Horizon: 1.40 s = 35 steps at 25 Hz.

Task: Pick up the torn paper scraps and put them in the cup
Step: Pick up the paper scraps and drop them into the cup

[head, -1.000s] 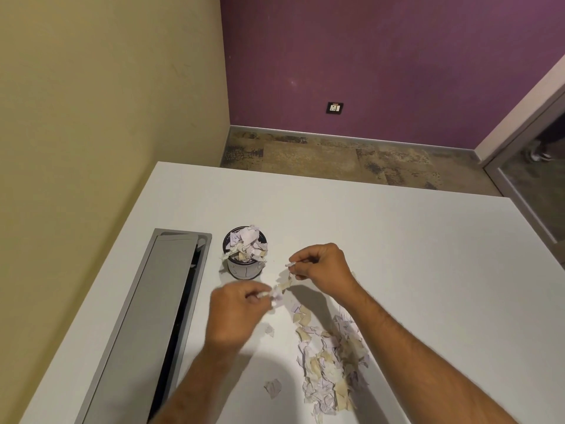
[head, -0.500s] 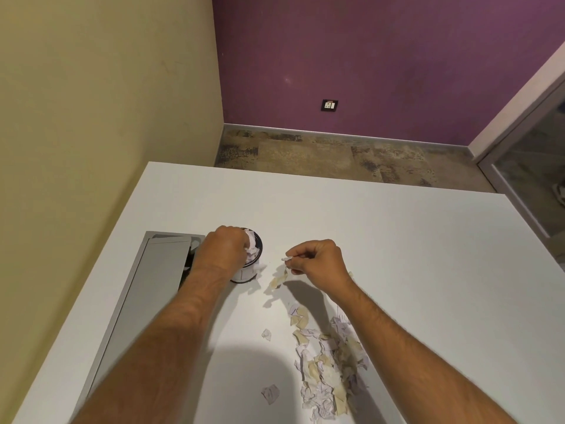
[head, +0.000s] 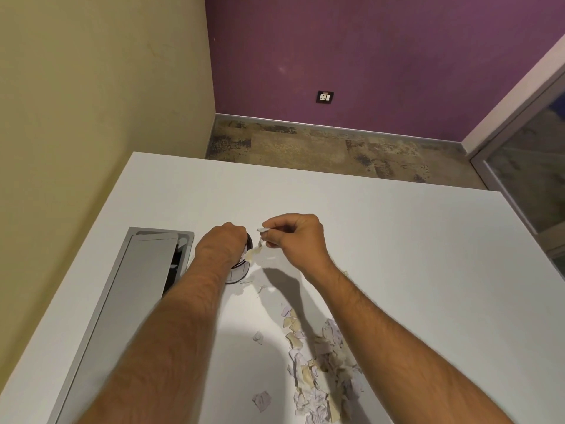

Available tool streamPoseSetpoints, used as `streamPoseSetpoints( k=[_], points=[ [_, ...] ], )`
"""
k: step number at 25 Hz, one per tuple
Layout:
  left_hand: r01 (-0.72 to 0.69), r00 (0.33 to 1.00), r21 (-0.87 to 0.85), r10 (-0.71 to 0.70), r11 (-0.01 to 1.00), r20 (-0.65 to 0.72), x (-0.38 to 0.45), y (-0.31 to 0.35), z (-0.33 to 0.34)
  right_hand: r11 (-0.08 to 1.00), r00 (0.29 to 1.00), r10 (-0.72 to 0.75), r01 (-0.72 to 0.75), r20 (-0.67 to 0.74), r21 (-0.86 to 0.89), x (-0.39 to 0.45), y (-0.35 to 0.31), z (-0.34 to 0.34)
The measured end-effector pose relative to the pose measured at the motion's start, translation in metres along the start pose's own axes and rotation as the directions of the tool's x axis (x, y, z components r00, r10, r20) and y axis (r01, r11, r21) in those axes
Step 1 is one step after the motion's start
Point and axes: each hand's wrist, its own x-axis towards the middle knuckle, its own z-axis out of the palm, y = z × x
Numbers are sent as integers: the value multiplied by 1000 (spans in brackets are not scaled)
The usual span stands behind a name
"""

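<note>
Two hands over white tabletop. Left hand covers mouth of small dark round cup; its grip hidden, cannot tell. Right hand, just right of cup, pinches a pale torn paper scrap. Loose pile of torn paper scraps lies nearer the body; bare tabletop beyond both hands.

white table: open surface from 12 to 4 o'clock of the cup, unobstructed to the far and right edges. at 9 o'clock of the cup, just beside it, a grey cable tray with its lid partly open, a dark slot along its right side. left hand sits over the cup mouth, forearm covering the approach from 7 o'clock. right hand hangs at 2 o'clock, pinching a scrap. scrap pile fills 5 o'clock; loose scraps lie at the cup's base.
</note>
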Motion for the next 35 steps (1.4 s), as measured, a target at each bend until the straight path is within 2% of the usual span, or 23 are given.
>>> streamPoseSetpoints(
  k=[4, 7, 9, 13, 16, 18, 20, 22, 23, 26, 28, 30, 33, 35],
  points=[
    [-55, 990, -9, 56, 998, 129, 2, 1, -8, 1000, 1000, -19, 19, 5, -16, 0, -8, 7],
    [-83, 987, -45, 88, 996, 131, -3, -2, -17, 999, 1000, -25, 25, 0, -27, -1, -13, 11],
    [-58, 997, -90, 63, 994, 54, -10, -6, -26, 999, 999, -36, 36, -4, -24, -2, -15, 13],
    [6, 987, -285, -52, 958, -155, -32, -20, -41, 998, 998, -54, 54, 11, -37, 0, -18, 23],
    [25, 942, -412, -160, 911, -296, -59, -31, -36, 975, 997, -67, 73, 32, -211, 6, -17, 36],
    [3, 912, -472, -196, 882, -359, -78, -28, -26, 888, 985, -107, 157, 138, -432, 8, -16, 40],
    [-36, 896, -509, -197, 860, -397, -91, -20, -15, 731, 953, -96, 264, 289, -629, 8, -16, 41],
    [-93, 912, -562, -156, 822, -380, -97, -10, 0, 602, 926, -90, 343, 366, -721, 4, -15, 39],
    [-120, 931, -583, -112, 804, -346, -99, -4, 10, 594, 922, -110, 360, 370, -720, 1, -15, 37],
    [-149, 977, -568, 33, 809, -209, -103, 11, 44, 714, 941, -157, 318, 300, -624, -11, -8, 20],
    [-137, 988, -504, 83, 853, -128, -103, 16, 69, 704, 942, -89, 289, 324, -648, -20, 2, 0],
    [-131, 990, -392, 102, 911, -95, -104, 22, 89, 578, 905, 59, 312, 421, -754, -34, 16, -21],
    [-234, 955, -271, 169, 934, -244, -106, 33, 106, 355, 814, 276, 408, 511, -841, -64, 41, -45],
    [-250, 950, -252, 186, 935, -251, -103, 37, 110, 271, 760, 329, 492, 560, -827, -83, 58, -50]
  ],
)
